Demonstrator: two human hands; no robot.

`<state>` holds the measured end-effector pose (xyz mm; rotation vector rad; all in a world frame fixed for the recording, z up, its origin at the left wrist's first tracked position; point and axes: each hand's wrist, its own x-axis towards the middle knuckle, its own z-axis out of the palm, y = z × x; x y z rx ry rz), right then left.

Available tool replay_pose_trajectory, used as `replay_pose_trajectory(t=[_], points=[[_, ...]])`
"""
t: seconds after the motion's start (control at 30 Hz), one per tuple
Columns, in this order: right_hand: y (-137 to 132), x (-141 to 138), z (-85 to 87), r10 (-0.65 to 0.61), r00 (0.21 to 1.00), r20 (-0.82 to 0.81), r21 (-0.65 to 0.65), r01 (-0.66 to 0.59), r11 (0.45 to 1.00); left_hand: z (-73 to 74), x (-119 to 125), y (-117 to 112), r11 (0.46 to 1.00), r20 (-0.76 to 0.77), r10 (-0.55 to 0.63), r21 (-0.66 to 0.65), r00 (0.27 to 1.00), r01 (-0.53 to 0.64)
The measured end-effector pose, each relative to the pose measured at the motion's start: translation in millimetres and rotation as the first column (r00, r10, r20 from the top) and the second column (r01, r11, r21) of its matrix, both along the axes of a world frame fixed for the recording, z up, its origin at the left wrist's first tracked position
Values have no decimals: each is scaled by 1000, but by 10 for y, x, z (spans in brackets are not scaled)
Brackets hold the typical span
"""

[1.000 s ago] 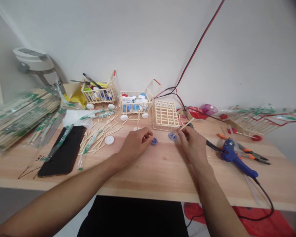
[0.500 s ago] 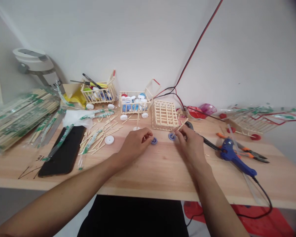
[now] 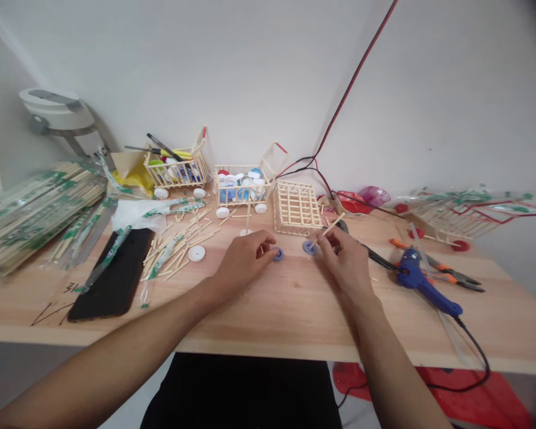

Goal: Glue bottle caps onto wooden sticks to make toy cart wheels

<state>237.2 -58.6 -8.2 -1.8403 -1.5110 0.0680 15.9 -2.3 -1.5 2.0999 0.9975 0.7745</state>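
Observation:
My left hand point(image 3: 246, 260) is closed, its thumb and fingertips at the left edge of a small blue bottle cap point(image 3: 279, 255) on the table. My right hand point(image 3: 346, 260) pinches a short wooden stick point(image 3: 335, 226) between thumb and fingers. That stick leans to the upper right, and its lower end meets a second blue bottle cap point(image 3: 309, 247). Beyond my left hand, another stick point(image 3: 249, 215) stands upright at a white cap point(image 3: 245, 233), partly hidden by the hand. A stick-built basket point(image 3: 297, 208) sits just behind the blue caps.
Loose cut sticks point(image 3: 178, 256), a white cap point(image 3: 197, 254) and a black phone point(image 3: 111, 280) lie left. Two stick carts point(image 3: 176, 173) stand behind. On the right are a blue glue gun point(image 3: 422, 283), orange-handled pliers point(image 3: 455, 277) and a red-wheeled cart point(image 3: 451, 223).
The stick in my right hand has tilted a little further to the right, with its lower end still at the blue cap. My left hand stays in place. The view has shifted slightly.

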Motion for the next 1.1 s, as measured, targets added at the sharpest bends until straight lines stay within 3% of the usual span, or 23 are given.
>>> replay_pose_trajectory(t=[0.2,0.33,0.47,0.6,0.8,1.1], points=[[-20,-193,62,135,991,19,47,-136,990,-3,45,-16,996,37,-87,25,996,86],[-15,-296,104,220,970,104,108,-231,967,-2,72,-10,978,167,-82,-178,983,112],[-17,-341,126,268,952,149,149,-289,946,-19,73,45,884,316,-1,-443,949,149],[-16,-374,147,345,925,159,137,-366,920,-57,82,87,790,376,8,-570,926,225],[0,-388,147,400,904,148,159,-421,893,-59,108,80,731,382,45,-642,923,230],[7,-378,124,367,922,123,125,-381,916,-60,119,62,696,418,58,-668,907,264]])
